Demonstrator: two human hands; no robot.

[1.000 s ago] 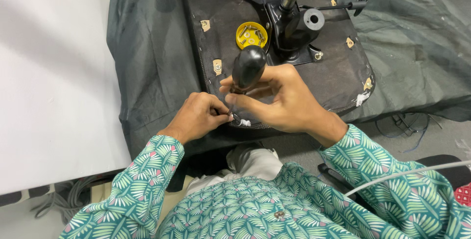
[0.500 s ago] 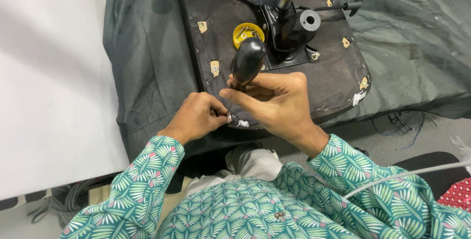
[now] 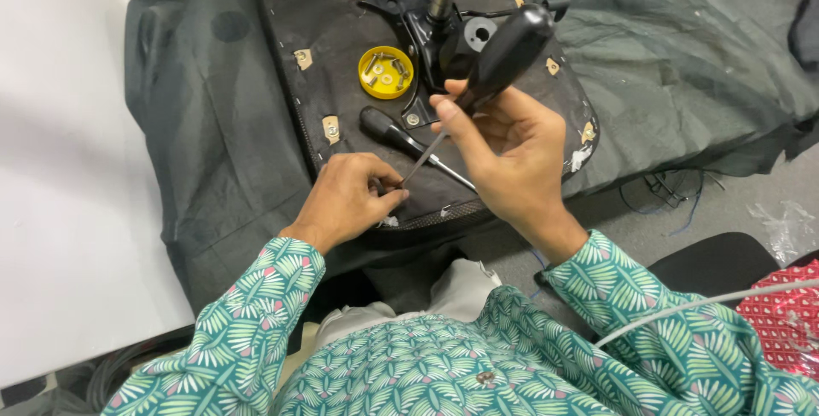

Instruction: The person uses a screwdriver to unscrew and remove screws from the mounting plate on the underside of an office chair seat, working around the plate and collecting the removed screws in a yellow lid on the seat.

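Head view, frame centre: right hand [image 3: 512,156] grips screwdriver [image 3: 499,62]; left hand [image 3: 350,198] pinches its tip at seat edge [image 3: 444,211]; fastening unfinished, screws wait in yellow cap [image 3: 386,72].

Red patterned package [image 3: 789,318] at lower right edge

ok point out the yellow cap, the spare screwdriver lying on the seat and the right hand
yellow cap [image 3: 386,72], head view, on its inner floor among the screws
spare screwdriver [image 3: 381,128], head view, on its black handle
right hand [image 3: 512,156], head view, on the palm

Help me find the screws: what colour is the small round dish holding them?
Yellow; the dish shows best in the head view.
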